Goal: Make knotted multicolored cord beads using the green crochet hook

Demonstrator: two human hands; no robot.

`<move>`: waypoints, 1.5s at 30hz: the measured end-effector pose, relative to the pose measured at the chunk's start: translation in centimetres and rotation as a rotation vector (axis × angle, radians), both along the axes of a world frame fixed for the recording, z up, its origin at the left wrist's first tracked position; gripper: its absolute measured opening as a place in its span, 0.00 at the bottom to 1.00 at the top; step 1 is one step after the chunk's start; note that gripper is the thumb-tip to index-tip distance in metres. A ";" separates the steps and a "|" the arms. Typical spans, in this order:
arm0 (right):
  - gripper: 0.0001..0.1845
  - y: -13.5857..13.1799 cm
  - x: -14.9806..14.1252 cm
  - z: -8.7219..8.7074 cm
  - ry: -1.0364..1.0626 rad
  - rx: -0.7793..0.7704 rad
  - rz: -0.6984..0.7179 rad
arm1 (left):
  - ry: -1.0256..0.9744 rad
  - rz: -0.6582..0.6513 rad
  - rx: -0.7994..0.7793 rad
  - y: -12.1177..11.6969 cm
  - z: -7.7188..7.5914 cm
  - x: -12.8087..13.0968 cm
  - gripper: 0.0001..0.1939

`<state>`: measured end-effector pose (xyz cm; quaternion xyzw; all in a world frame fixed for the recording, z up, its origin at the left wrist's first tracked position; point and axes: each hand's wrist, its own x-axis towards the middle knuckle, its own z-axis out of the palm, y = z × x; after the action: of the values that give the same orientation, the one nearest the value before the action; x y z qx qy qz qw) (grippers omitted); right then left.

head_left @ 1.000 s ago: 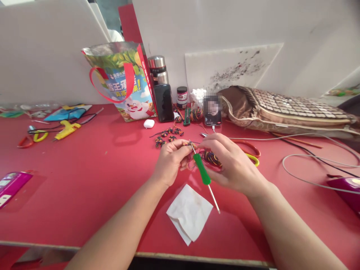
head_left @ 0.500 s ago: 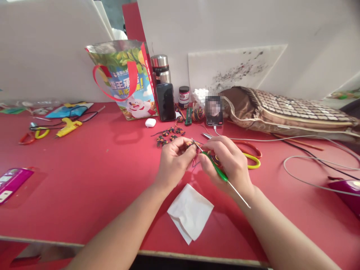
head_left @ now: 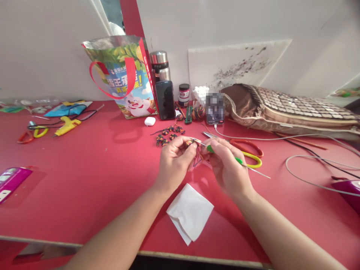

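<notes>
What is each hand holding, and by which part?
Right hand: slim metal tool with green handle, by that handle. Left hand: small multicoloured yarn piece, exact part hidden.

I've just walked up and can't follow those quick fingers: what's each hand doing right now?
Left hand: closed, pinching a small multicoloured yarn piece.
Right hand: closed, holding a thin green-handled tool.

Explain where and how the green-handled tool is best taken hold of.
Probably by its green handle, coming from the right: this is the thickest part, thin metal shafts stick out both ends, and the left one points toward the yarn piece in the left hand.
</notes>
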<state>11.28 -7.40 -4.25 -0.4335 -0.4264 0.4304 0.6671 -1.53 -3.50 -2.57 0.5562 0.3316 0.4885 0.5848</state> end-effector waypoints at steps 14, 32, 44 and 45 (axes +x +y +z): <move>0.06 -0.4 -0.2 -0.3 -0.029 0.122 -0.017 | -0.065 0.052 0.018 0.2 -0.2 0.0 0.07; 0.09 -0.7 0.2 1.0 -0.531 0.366 -0.183 | -0.018 0.092 0.016 0.2 0.3 -0.3 0.08; 0.09 -1.1 1.2 1.6 -0.525 0.316 -0.144 | 0.061 0.099 0.085 0.2 0.6 -0.6 0.07; 0.09 -1.1 1.3 1.7 -0.527 0.306 -0.138 | 0.074 0.098 0.098 0.2 0.6 -0.6 0.07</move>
<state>12.57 -8.49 -2.58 -0.4524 -0.6142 0.1878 0.6187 -2.18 -3.27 -1.94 0.5850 0.3555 0.5115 0.5195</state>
